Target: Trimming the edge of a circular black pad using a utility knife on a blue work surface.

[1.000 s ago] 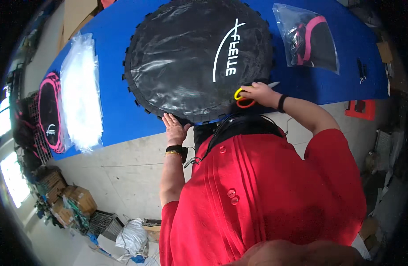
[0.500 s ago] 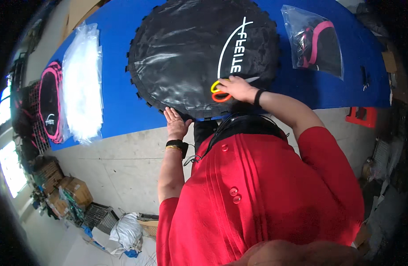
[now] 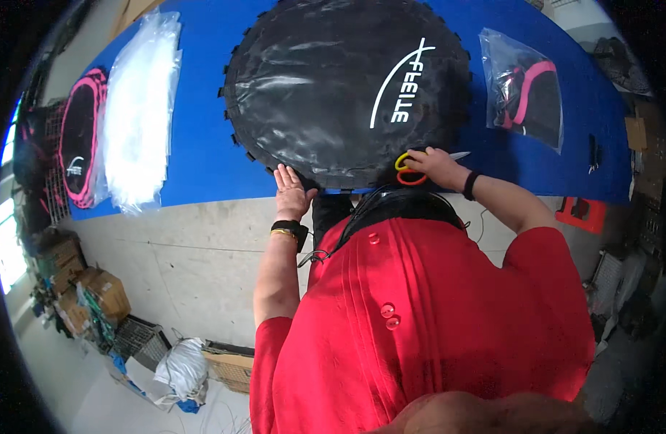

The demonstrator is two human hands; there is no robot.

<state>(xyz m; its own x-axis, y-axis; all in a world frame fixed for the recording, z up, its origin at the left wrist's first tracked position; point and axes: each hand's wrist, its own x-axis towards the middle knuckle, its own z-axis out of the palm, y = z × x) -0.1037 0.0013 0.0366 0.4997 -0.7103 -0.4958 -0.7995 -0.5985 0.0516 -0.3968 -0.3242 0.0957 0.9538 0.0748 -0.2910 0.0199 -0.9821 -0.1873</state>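
Note:
A large round black trampoline mat, with small tabs around its rim and white lettering on its right part, lies on the blue table. At the mat's near left edge rests my left hand, fingers stretched out and holding nothing. My right hand is closed on scissors at the mat's near right edge. Their yellow and orange handles show left of the fingers, and the pale blade points right. My palm hides the middle of the scissors.
Left of the mat lies a stack of clear plastic bags, beside black mats with pink edging. A bagged pink-and-black piece lies to the right, with a small dark tool beyond. Below the table stands a red stool.
My right hand has moved right and nearer to me with the scissors, from over the mat to its near right edge. My left hand stays at the near left edge.

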